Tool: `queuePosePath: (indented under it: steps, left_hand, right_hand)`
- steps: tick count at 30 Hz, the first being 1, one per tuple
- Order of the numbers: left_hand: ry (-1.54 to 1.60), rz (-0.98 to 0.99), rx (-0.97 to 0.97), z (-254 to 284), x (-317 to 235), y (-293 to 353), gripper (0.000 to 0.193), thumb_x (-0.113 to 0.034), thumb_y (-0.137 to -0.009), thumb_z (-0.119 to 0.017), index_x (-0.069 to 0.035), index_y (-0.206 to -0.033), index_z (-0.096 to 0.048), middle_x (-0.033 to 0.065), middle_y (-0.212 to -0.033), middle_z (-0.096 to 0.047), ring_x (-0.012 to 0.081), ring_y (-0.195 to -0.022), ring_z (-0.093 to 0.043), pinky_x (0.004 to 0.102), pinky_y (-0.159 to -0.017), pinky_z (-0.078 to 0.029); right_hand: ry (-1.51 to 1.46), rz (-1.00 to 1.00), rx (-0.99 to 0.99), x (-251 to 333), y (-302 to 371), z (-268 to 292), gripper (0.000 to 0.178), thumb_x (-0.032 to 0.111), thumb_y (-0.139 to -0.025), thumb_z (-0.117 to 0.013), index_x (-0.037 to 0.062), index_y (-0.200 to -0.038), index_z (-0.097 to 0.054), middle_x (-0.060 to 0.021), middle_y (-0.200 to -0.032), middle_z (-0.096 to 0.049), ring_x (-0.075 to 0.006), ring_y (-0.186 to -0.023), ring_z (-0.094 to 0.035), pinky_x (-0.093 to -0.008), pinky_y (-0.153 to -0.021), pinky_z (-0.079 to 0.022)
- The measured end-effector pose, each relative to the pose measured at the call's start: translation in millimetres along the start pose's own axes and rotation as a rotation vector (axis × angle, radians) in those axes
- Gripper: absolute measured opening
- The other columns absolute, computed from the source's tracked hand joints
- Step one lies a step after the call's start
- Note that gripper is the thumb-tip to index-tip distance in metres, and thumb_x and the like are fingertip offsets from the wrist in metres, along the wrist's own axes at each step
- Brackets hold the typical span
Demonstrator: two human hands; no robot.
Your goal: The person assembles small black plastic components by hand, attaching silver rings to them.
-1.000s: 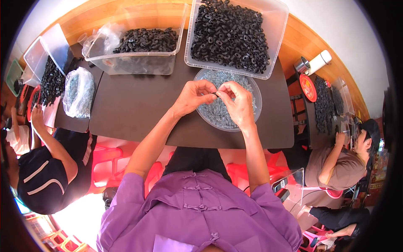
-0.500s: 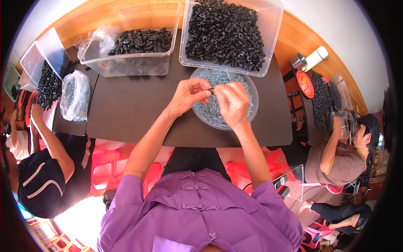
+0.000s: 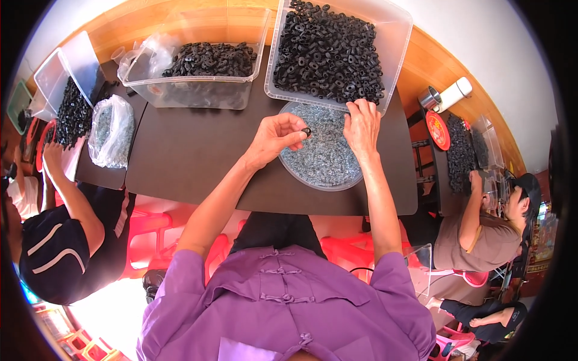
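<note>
My left hand (image 3: 278, 139) is closed, pinching a small black plastic part (image 3: 306, 131) between thumb and fingertips. The part is ring-like, and its finer shape is too small to make out. Below it stands a round clear tub (image 3: 319, 188) filled with tiny silvery-grey pieces (image 3: 322, 156). My right hand (image 3: 363, 129) is over the tub's right side, its fingertips at the front rim of a clear plastic bin (image 3: 394, 54). Its thumb stands apart from the fingers, and nothing shows in its grasp. Many loose black plastic parts (image 3: 328, 51) are heaped in that bin.
A second clear bin (image 3: 198, 93) with black parts stands further left on the brown table (image 3: 192, 156). Beside it is a plastic bag (image 3: 111, 135) of grey pieces. Co-workers sit at tables left and right. At right stand a white flask (image 3: 454, 93) and a red plate (image 3: 438, 130).
My right hand has left my left hand and moved up and right to the bin's rim. The left hand stays nearly in place, still pinching the black plastic part.
</note>
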State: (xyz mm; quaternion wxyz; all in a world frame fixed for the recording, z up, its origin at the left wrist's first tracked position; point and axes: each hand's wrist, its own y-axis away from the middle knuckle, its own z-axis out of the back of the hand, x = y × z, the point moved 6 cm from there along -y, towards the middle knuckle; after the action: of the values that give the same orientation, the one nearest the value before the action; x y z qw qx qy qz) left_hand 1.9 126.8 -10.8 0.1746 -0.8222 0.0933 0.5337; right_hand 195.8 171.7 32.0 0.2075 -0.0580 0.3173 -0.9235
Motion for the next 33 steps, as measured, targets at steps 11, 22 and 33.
queuePosePath:
  steps: [11,22,33]
  left_hand:
    - [0.000,-0.011,0.004,1,1,-1,0.010,-0.005,-0.086,-0.066,-0.004,-0.095,-0.059,0.0062,-0.089,-0.066,0.0090,-0.069,-0.061,0.0228,-0.065,-0.051]
    - [-0.051,0.005,-0.043,2,2,0,0.011,-0.007,-0.086,-0.066,-0.004,-0.094,-0.059,0.0052,-0.091,-0.066,0.0086,-0.073,-0.061,0.0235,-0.066,-0.051]
    - [-0.088,-0.010,-0.032,-2,-1,1,0.016,-0.005,-0.087,-0.065,0.002,-0.101,-0.063,0.0031,-0.084,-0.064,0.0091,-0.073,-0.060,0.0245,-0.065,-0.052]
  right_hand:
    - [0.161,-0.024,0.082,2,-12,-6,0.031,0.000,-0.069,-0.067,0.0008,-0.100,-0.061,-0.0089,-0.094,-0.049,-0.0274,-0.093,-0.049,-0.0401,-0.078,-0.040]
    - [-0.188,0.034,0.042,-1,-19,12,0.019,-0.009,-0.067,-0.062,0.0027,-0.078,-0.053,-0.0107,-0.079,-0.050,-0.0316,-0.080,-0.051,-0.0411,-0.067,-0.047]
    - [-1.437,-0.566,0.256,26,26,8,0.018,0.002,-0.088,-0.061,-0.0029,-0.104,-0.067,-0.0102,-0.092,-0.068,-0.0141,-0.081,-0.065,-0.0268,-0.071,-0.055]
